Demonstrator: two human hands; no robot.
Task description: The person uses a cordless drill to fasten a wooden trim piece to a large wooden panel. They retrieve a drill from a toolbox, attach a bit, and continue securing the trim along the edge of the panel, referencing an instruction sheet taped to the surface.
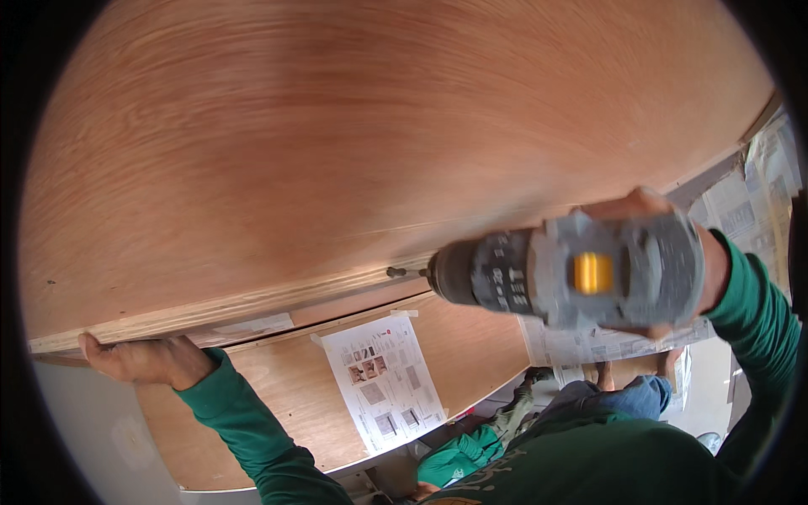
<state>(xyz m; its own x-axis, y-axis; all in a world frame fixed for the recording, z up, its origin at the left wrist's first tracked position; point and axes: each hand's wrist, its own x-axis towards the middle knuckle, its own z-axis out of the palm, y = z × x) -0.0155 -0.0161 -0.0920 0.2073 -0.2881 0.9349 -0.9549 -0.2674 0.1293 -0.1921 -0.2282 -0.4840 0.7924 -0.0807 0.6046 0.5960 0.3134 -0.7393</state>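
My right hand [644, 202] is wrapped round a grey and black cordless drill [547, 269] with a yellow switch on top. The drill body hides most of its fingers. The bit points left and meets a dark fastener [395, 272] at the layered edge of a large plywood panel [337, 126]. Whether the bit sits in the fastener's head I cannot make out. At the left end of that same edge, my left hand [139, 358] grips the panel from below, with part of its fingers hidden.
Below the edge lies another plywood board [278, 404] with a printed instruction sheet [383, 379] taped to it. Newspaper sheets [741, 210] cover a surface on the right. Another person in a green top [463, 454] is low down, beyond the board.
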